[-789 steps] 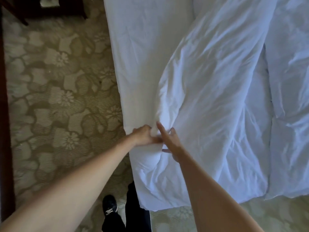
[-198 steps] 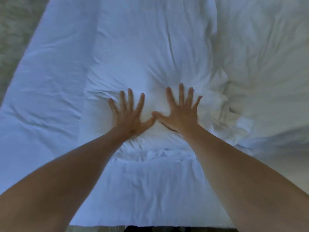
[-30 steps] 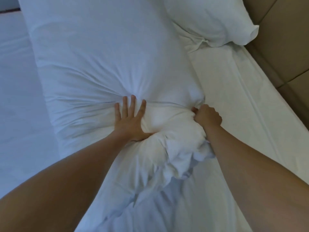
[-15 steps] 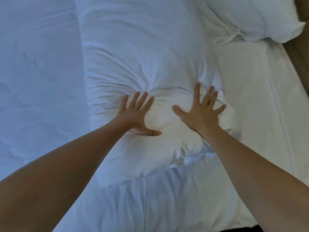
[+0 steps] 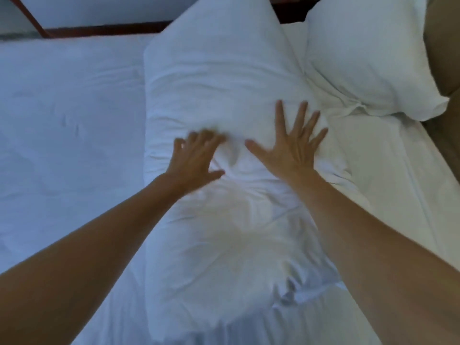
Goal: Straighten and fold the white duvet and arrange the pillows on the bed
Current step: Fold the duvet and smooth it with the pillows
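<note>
A long pillow (image 5: 224, 100) lies lengthwise down the middle of the bed sheet (image 5: 62, 125). The left hand (image 5: 194, 158) and right hand (image 5: 291, 148) rest side by side on its middle, the right flat. A second pillow (image 5: 368, 58) lies to its upper right, touching it, beside the headboard (image 5: 445, 41) at the right edge

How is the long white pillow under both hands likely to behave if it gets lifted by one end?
The pillow dents and creases around the right hand and left hand, so it probably sags floppily. It looks puffy, likely light for its bulk.
</note>
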Demonstrator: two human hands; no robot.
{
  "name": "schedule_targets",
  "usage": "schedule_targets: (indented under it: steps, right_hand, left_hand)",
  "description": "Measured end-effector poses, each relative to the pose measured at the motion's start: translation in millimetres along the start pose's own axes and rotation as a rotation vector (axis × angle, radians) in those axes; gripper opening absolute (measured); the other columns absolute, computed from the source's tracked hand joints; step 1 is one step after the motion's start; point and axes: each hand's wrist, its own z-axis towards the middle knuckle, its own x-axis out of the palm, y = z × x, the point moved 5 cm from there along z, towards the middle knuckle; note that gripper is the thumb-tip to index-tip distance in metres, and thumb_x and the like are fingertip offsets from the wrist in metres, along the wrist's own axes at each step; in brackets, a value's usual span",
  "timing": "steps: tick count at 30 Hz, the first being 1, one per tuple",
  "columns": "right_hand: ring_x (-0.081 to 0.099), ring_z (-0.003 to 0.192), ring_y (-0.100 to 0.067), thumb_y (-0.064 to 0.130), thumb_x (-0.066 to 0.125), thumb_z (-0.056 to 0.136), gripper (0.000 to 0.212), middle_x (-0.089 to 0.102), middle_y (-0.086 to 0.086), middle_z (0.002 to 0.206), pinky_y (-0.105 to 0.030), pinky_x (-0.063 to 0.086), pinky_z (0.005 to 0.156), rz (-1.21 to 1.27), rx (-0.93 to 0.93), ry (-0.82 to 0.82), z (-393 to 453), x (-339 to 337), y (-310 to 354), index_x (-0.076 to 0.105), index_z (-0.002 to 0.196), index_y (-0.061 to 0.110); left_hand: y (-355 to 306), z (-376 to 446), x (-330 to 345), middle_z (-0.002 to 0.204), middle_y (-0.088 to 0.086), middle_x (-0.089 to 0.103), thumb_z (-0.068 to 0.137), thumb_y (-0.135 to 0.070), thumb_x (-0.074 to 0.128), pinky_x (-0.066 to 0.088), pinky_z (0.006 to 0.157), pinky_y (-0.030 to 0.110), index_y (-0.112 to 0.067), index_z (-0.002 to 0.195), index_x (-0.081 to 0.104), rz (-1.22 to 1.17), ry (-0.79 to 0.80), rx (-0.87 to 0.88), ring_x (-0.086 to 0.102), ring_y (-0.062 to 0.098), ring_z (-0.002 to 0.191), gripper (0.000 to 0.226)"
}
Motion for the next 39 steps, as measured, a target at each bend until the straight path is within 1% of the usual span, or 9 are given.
schedule_targets:
  steps: [3,7,9,12,14,19,27,34,39]
  right_hand:
    - [-0.02,0.147,-0.043,0.097,0.025,0.066,0.11,-0.019,-0.013,0.162,-0.071,-0.012,0.11,-0.021,-0.022,0.021,52.7,-8.0,37.5,-0.01,0.154,0.04]
    - [-0.019,0.146,-0.045,0.098,0.021,0.064,0.113,-0.019,-0.018,0.161,-0.073,-0.011,0.107,-0.047,0.037,0.092,121.4,-2.6,68.1,-0.012,0.154,0.039]
    - [-0.017,0.145,-0.049,0.101,0.02,0.059,0.119,-0.019,-0.021,0.161,-0.077,-0.011,0.103,-0.063,0.115,0.157,150.3,7.3,72.4,-0.017,0.153,0.037]
    - [-0.017,0.145,-0.048,0.105,0.017,0.05,0.126,-0.02,-0.024,0.159,-0.079,-0.01,0.1,-0.033,0.185,0.199,176.7,34.5,60.8,-0.022,0.15,0.04]
    - [-0.016,0.146,-0.046,0.107,0.015,0.048,0.125,-0.018,-0.027,0.159,-0.078,-0.01,0.102,-0.005,0.215,0.195,184.2,55.2,40.7,-0.024,0.148,0.042]
    - [-0.007,0.148,-0.046,0.108,0.011,0.044,0.127,-0.007,-0.034,0.158,-0.076,-0.009,0.105,-0.032,0.312,0.276,214.5,100.6,-8.3,-0.028,0.146,0.044]
    - [-0.001,0.148,-0.047,0.109,0.007,0.039,0.13,-0.007,-0.034,0.158,-0.077,-0.006,0.105,-0.079,0.346,0.394,264.5,155.6,-37.3,-0.028,0.146,0.043]
    - [0.003,0.146,-0.049,0.109,0.009,0.04,0.13,-0.004,-0.037,0.156,-0.076,-0.005,0.106,-0.04,0.357,0.306,285.8,175.3,-46.5,-0.03,0.146,0.043]
    - [-0.001,0.148,-0.046,0.109,0.01,0.042,0.13,-0.003,-0.037,0.156,-0.074,-0.008,0.108,-0.014,0.349,0.284,273.5,168.6,-46.8,-0.028,0.147,0.042]
  left_hand:
    - [32.4,45.0,-8.7,0.147,0.0,0.03,0.072,-0.066,0.069,0.028,0.103,0.055,-0.038,0.143,0.034,-0.061,-0.089,-0.116,0.026,0.029,0.137,0.084]
    - [77.8,93.3,-2.4,0.157,-0.005,0.024,0.098,-0.056,0.035,0.022,0.112,0.058,-0.04,0.147,0.03,-0.166,-0.141,-0.199,0.018,0.022,0.145,0.052]
    - [98.4,116.4,2.5,0.161,-0.005,0.014,0.094,-0.064,0.036,0.013,0.114,0.061,-0.042,0.15,0.022,-0.137,-0.134,-0.259,0.009,0.021,0.149,0.062]
    - [130.6,153.6,12.6,0.164,-0.009,-0.013,0.069,-0.09,0.043,-0.007,0.11,0.07,-0.045,0.152,-0.002,-0.167,-0.067,-0.403,-0.017,0.029,0.15,0.105]
    - [137.5,177.9,31.0,0.161,-0.004,-0.028,0.056,-0.098,0.042,-0.007,0.109,0.073,-0.048,0.149,-0.016,-0.218,0.051,-0.408,-0.025,0.034,0.147,0.121]
    - [114.0,237.9,85.2,0.156,0.007,-0.037,0.043,-0.106,0.031,-0.013,0.102,0.077,-0.053,0.143,-0.026,-0.14,0.255,-0.26,-0.033,0.048,0.139,0.127]
    - [112.6,300.4,143.1,0.149,0.016,-0.045,0.034,-0.109,0.029,-0.021,0.105,0.07,-0.053,0.144,-0.026,-0.146,0.376,-0.316,-0.041,0.055,0.13,0.135]
    - [103.6,339.0,160.5,0.149,0.017,-0.046,0.033,-0.109,0.029,-0.021,0.102,0.072,-0.05,0.145,-0.026,-0.097,0.379,-0.314,-0.044,0.047,0.132,0.138]
    - [97.8,329.9,152.0,0.153,0.015,-0.041,0.033,-0.11,0.026,-0.02,0.103,0.072,-0.05,0.145,-0.026,-0.072,0.335,-0.311,-0.04,0.043,0.137,0.137]
